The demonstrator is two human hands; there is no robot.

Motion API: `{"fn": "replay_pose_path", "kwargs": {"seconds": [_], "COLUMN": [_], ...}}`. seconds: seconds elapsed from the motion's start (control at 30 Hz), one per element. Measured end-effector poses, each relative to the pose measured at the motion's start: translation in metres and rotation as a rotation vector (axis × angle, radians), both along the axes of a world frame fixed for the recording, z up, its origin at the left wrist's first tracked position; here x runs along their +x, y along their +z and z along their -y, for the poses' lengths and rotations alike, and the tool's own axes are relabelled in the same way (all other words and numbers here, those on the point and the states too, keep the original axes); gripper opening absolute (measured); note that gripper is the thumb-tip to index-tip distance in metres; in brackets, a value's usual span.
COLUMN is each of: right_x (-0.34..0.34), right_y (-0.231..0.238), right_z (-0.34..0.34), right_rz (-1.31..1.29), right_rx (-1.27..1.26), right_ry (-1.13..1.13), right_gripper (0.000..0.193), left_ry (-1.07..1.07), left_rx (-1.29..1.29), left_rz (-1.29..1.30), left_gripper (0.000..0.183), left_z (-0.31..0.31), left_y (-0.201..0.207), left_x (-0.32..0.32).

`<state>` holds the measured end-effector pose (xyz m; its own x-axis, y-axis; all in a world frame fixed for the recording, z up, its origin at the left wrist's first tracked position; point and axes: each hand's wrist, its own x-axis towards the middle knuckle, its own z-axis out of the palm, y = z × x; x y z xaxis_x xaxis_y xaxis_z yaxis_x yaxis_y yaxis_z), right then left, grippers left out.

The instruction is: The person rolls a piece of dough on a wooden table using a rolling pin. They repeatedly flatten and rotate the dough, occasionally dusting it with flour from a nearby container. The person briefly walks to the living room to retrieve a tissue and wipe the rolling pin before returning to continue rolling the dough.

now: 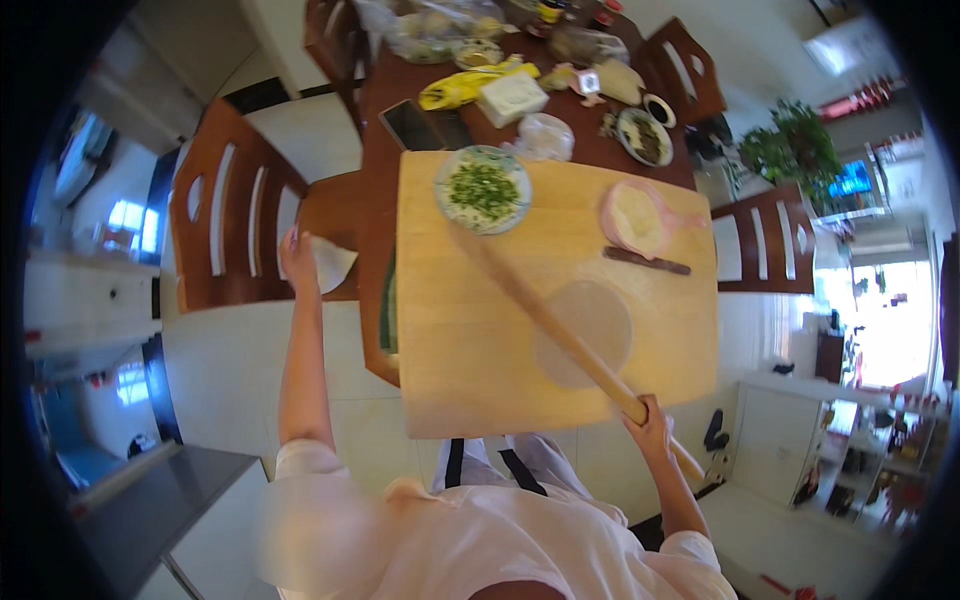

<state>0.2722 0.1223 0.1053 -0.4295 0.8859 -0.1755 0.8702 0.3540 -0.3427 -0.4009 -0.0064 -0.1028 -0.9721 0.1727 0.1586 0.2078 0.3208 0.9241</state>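
Observation:
A long wooden rolling pin point(545, 318) slants across the wooden board point(460, 370), and my right hand point(652, 428) is closed around it near the lower right end. Under the pin, a thin round dough sheet point(585, 345) lies on the board. My left hand point(298, 262) is stretched out to the left over a chair, beside a pale flat piece point(332, 264); its fingers are too blurred to show a grip. A bowl of chopped greens point(483, 190) stands at the board's far left. At the far right are a pink handled bowl of pale flour point(637, 218) and a dark narrow stick point(647, 261).
Behind the board, the brown table point(385, 95) bears a phone point(410, 125), a yellow bag point(470, 88), a white box point(512, 98), a plate of dark food point(643, 137) and several bags. Wooden chairs point(235, 215) stand around it. A grey counter point(165, 500) is at lower left.

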Motion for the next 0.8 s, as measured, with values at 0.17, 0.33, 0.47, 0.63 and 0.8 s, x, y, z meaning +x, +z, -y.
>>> {"fn": "replay_pose_path", "kwargs": {"seconds": [0.17,0.33,0.47,0.63,0.8], "right_x": [0.004,0.007,0.031,0.070,0.126], "right_y": [-0.014,-0.024,-0.024,-0.021,-0.015], "right_z": [-0.019,-0.051,-0.067,-0.087,-0.102], "right_rz": [-0.055,-0.119,-0.194,-0.298,-0.338], "right_rx": [0.092,0.182,0.165,0.190,0.208], "right_ry": [0.074,0.138,0.089,0.082,0.044], "right_gripper": [0.040,0.039,0.038,0.038,0.038], "left_ry": [-0.451,-0.686,-0.723,-0.748,-0.326], "left_rx": [0.009,0.067,-0.380,-0.510,-0.471], "left_rz": [-0.055,0.416,0.324,0.092,0.289], "left_gripper": [0.030,0.040,0.038,0.031,0.023], "left_z": [-0.005,-0.046,-0.107,-0.122,-0.043], "left_y": [0.097,0.039,0.073,0.095,0.051], "left_x": [0.192,0.363,0.395,0.406,0.404]}}
